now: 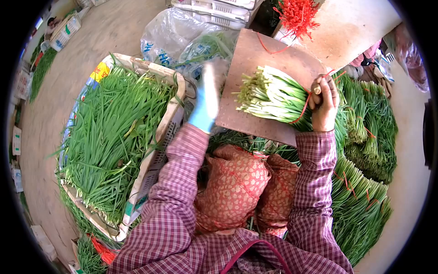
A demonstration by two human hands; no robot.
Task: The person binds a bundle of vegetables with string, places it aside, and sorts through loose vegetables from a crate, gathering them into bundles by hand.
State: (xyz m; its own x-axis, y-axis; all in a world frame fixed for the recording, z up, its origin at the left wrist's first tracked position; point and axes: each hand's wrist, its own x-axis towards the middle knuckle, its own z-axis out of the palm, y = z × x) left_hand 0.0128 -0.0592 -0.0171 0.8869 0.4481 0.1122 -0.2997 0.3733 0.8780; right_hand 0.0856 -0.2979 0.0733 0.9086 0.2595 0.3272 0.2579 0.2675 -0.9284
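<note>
A bundle of green stalks (276, 97) with pale cut ends pointing left lies on a brown board (260, 50). A red tie (303, 109) goes round it. My right hand (325, 98) is closed at the bundle's right side, fingers curled round something small and tan, perhaps a handle, that I cannot make out. My left hand (206, 98), in a white and blue glove, is raised left of the board, apart from the bundle. Motion smears its fingers, and no held object shows.
A crate (172, 109) heaped with loose greens stands at the left. Tied bundles (360, 201) are piled at the right. Red ties (299, 18) hang beyond the board, near clear plastic bags (169, 34). Far left, a person (51, 23) is near another crate.
</note>
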